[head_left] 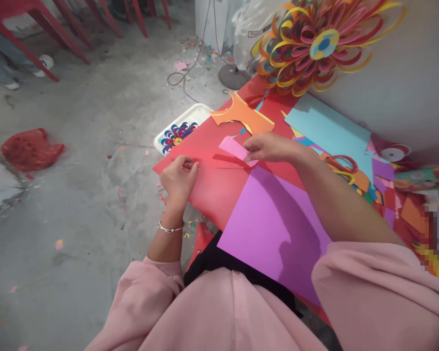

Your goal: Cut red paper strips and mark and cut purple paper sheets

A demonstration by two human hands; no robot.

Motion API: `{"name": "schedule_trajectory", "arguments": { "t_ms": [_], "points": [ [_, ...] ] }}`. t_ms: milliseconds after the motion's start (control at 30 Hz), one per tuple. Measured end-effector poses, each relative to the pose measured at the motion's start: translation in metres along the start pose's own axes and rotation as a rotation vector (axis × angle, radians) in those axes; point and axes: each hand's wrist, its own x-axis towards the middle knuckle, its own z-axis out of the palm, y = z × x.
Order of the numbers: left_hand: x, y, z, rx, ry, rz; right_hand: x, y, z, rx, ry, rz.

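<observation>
My right hand (pixel 265 147) is closed on a pink paper strip (pixel 231 147), holding it at its right end over the red tabletop (pixel 212 187). The strip casts a dark shadow on the red surface. My left hand (pixel 178 176) is at the table's left end, its fingers curled toward the thumb; whatever they hold, if anything, is too small to make out. A purple sheet of paper (pixel 270 229) lies in front of me, partly under my right forearm's shadow. Beyond my right hand rest orange paper offcuts (pixel 241 114) with curved cut edges.
A large looped paper flower (pixel 324 44) stands at the back right. A light blue sheet (pixel 329 124) and a heap of colored scraps (pixel 384 180) lie to the right. A white tray (pixel 161 139) bears a smaller blue flower (pixel 177 139). A red bag (pixel 31 148) is on the floor.
</observation>
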Motion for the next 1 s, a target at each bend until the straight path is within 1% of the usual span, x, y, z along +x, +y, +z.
{"name": "schedule_trajectory", "arguments": {
  "t_ms": [200,433,567,700,833,933,1000],
  "points": [
    [0.000,-0.001,0.001,-0.012,-0.002,0.011,0.015,-0.003,0.001,-0.173,-0.151,0.022],
    [0.000,-0.001,0.000,-0.016,0.001,0.026,0.023,-0.014,-0.002,-0.304,-0.220,0.077],
    [0.000,-0.001,0.001,-0.018,-0.011,0.002,0.026,-0.023,0.000,-0.378,-0.237,0.087],
    [0.000,0.001,0.000,-0.015,-0.013,-0.011,0.023,-0.026,0.003,-0.395,-0.201,0.102],
    [0.001,-0.001,0.000,-0.031,-0.005,-0.008,0.016,-0.015,-0.006,-0.279,-0.185,0.070],
    [0.002,-0.009,0.002,-0.116,0.004,0.016,0.015,0.000,-0.020,-0.220,-0.089,0.071],
    [0.004,-0.015,0.004,-0.196,-0.001,0.042,0.023,0.010,-0.027,-0.236,-0.009,0.110]
  ]
}}
